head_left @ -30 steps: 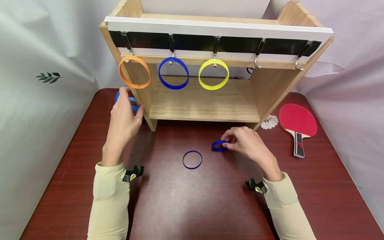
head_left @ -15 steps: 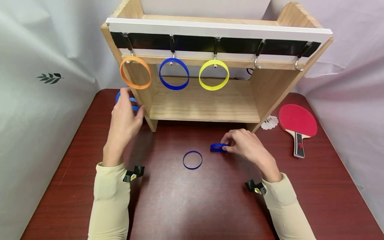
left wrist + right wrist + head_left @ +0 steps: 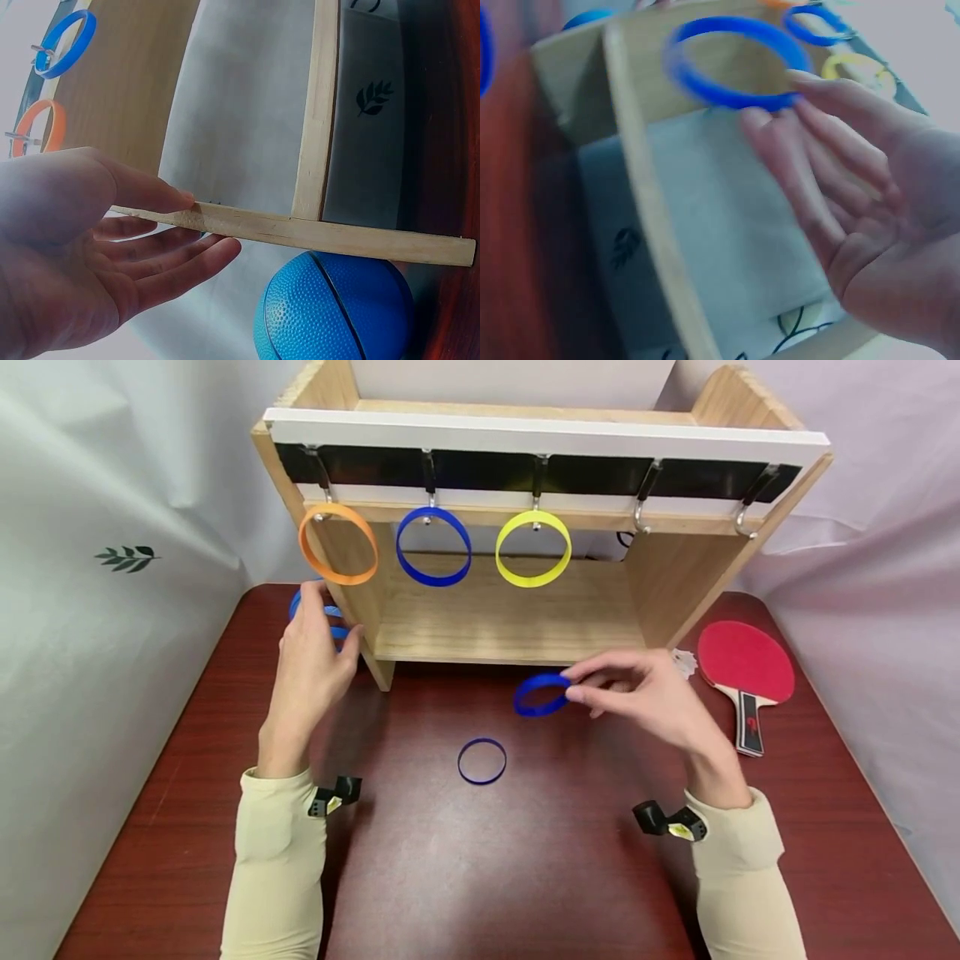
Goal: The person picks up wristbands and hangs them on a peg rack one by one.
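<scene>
My right hand [image 3: 652, 697] pinches a blue silicone wristband [image 3: 534, 711] between thumb and fingertips, above the table in front of the wooden rack [image 3: 510, 647]. In the right wrist view the wristband [image 3: 735, 97] is tilted and slightly blurred. A second dark blue wristband [image 3: 482, 783] lies on the tabletop. With my left hand [image 3: 307, 664] I grip the rack's left side panel [image 3: 247, 229], thumb on one face and fingers on the other. An orange wristband [image 3: 350, 580], a blue wristband [image 3: 438, 582] and a yellow wristband [image 3: 528, 582] hang from separate hooks.
Two bare hooks, a middle-right hook [image 3: 641, 514] and a far-right hook [image 3: 742, 518], are on the rack's rail. A blue ball [image 3: 337, 307] sits by the left panel. Rightward lie a partly hidden shuttlecock [image 3: 684, 662] and a red table-tennis paddle [image 3: 746, 660].
My right hand has lifted the blue wristband off the tabletop, raising it toward the rack. The left hand stays on the side panel.
</scene>
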Motion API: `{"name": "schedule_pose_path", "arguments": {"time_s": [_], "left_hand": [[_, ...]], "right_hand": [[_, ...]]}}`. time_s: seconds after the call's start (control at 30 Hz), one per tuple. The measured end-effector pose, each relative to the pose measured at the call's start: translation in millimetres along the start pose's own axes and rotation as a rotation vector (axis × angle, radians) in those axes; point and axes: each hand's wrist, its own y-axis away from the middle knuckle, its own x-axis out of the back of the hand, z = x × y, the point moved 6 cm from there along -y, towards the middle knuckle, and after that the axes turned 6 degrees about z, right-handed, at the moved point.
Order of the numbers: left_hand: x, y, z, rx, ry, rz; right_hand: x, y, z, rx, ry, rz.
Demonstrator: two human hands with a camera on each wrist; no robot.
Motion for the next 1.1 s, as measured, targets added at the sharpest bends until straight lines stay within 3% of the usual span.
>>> {"name": "schedule_pose_path", "arguments": {"time_s": [0.27, 0.37, 0.43, 0.6, 0.77, 0.9, 1.1], "left_hand": [[1.4, 0.7, -1.0, 0.001, -0.003, 0.005], [1.3, 0.5, -1.2, -0.003, -0.003, 0.008], [1.1, 0.2, -1.5, -0.004, -0.002, 0.01], [0.1, -0.4, -1.8, -0.006, -0.004, 0.01], [-0.7, -1.4, -1.0, -0.008, -0.004, 0.007], [-0.6, -1.7, -0.6, -0.007, -0.004, 0.006], [-0.5, -1.0, -0.7, -0.004, -0.01, 0.004]], "right_hand": [[36, -6.7, -37, 0.167, -0.8, 0.325], [44, -11.5, -41, 0.208, -0.987, 0.41], [47, -14.7, -42, 0.215, -1.041, 0.46], [51, -20.8, -38, 0.209, -1.06, 0.542], [52, -23.3, -30, 0.193, -1.061, 0.558], [52, -23.9, -26, 0.186, -1.003, 0.562], [50, -25.2, -22, 0.145, -1.036, 0.541]]}}
